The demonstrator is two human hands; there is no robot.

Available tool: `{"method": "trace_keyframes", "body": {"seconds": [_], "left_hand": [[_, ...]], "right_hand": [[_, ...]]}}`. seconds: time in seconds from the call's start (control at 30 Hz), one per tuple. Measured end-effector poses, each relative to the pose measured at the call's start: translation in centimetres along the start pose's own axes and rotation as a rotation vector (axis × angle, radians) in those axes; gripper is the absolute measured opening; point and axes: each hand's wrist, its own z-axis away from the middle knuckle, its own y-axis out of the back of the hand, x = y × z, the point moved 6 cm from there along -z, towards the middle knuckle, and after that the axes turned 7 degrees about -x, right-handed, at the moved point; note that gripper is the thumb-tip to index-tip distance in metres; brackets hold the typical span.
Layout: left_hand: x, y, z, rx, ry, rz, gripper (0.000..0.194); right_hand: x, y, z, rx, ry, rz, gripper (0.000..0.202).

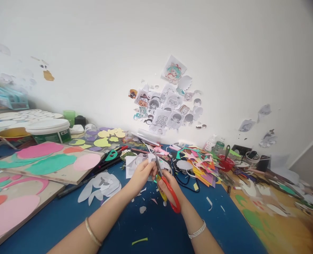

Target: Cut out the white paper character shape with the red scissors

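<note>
The left forearm (111,214) and right forearm (190,213) slant inward. The left hand (142,171) is bent into a pinch; the right hand (172,184), just beside it, curls in a grip.

Over the blue tabletop (146,225), the right hand (172,183) grips red-and-yellow scissors (170,189), their blades (158,164) at white paper (151,157) pinched in the left hand (143,171). Colored scraps (202,164) heap near the far right corner; pale cutouts (103,186) lie toward the left edge.

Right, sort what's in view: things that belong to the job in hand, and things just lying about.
In the job:
scissors, in the right hand
white paper piece, in the left hand

Apparently just lying about:
lidded tub
green cup
red bowl
pink paper oval
</note>
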Motion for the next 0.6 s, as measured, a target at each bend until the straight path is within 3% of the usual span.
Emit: {"method": "trace_keyframes", "body": {"seconds": [0.6], "left_hand": [[-0.35,0.04,-0.14,-0.004,0.001,0.014,0.033]], "right_hand": [[-0.33,-0.18,-0.07,0.044,0.015,0.015,0.051]]}}
